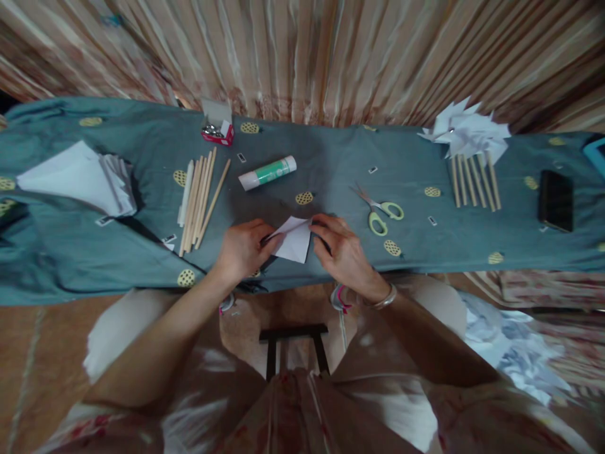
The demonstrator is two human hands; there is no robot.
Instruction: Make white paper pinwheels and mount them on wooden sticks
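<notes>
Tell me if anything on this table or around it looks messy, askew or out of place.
Mostly orderly. A heap of crumpled white paper scraps lies on the floor by the person's right side. Small paper bits are scattered over the teal cloth. One wooden stick splays away from its bundle.

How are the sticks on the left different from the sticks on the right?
The left sticks lie bare, leaning slightly and bunched together, with one fanned out to the side. The right sticks lie in a neat row with small gaps, and white paper pinwheels sit at their top ends. Both are thin, pale wooden sticks resting on the blue-green cloth.
</notes>
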